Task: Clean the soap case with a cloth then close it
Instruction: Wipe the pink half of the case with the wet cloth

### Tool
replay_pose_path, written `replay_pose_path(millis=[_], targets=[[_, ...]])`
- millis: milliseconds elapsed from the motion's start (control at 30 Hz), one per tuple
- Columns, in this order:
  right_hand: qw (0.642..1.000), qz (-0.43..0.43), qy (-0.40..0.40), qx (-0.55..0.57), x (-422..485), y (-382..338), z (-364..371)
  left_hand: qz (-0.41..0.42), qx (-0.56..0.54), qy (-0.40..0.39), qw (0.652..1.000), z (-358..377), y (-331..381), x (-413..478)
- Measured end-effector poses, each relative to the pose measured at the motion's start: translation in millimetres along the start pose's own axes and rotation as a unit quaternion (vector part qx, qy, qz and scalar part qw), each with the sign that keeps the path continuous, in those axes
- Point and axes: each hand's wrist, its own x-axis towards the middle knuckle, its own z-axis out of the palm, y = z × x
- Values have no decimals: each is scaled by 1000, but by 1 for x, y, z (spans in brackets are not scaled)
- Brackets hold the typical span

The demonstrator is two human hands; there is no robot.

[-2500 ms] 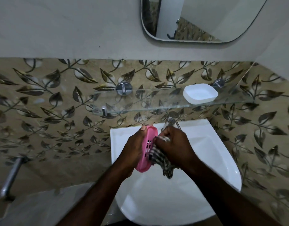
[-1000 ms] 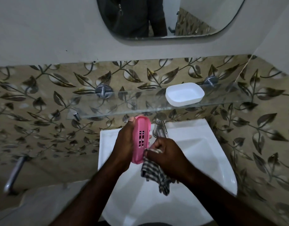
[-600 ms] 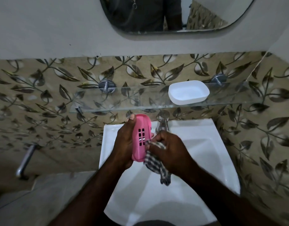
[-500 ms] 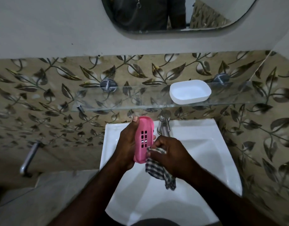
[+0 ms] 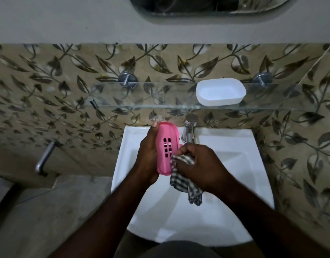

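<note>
My left hand (image 5: 148, 155) grips a pink soap case part (image 5: 167, 148) upright over the sink, its slotted inner face turned toward me. A black-and-white checked cloth (image 5: 184, 181) is bunched in my right hand (image 5: 199, 165) and pressed against the lower right edge of the pink part, with its loose end hanging down. The white half of the soap case (image 5: 220, 91) lies open side up on the glass shelf (image 5: 141, 106) above.
A white sink (image 5: 240, 174) is below my hands, with a chrome tap (image 5: 189, 132) at its back edge just right of the pink part. Leaf-patterned tiles cover the wall. A metal pipe (image 5: 45, 157) sticks out at left. A mirror (image 5: 207, 6) hangs above.
The cloth hand has slid up and down along the right side of the pink part. The pink part stays upright in my left hand. The view has tilted downward.
</note>
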Motion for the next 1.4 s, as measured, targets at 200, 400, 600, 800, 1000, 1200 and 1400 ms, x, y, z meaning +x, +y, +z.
replay_pose_path(millis=[200,400,600,800,1000,1200,1400], targets=[[990,-57,103,-72,22,-12,-14,-5,-8,-19,1000,4,13,-5],[993,-69,-32,-95,5,-2,7,-17,-8,0,1000,-8,15,-11],[991,-48,120,-44,27,-22,-8,6,24,-17,1000,1,14,-13],[1000,-28,-2,-8,-4,2,11,-4,-1,-2,1000,1,23,-9],[989,-42,136,-27,29,-16,-19,6,49,-20,999,10,4,-12],[997,9,34,62,-4,4,5,23,8,26,999,5,7,-7],[990,19,-52,129,-4,7,-3,21,6,4,1000,-2,12,-6]])
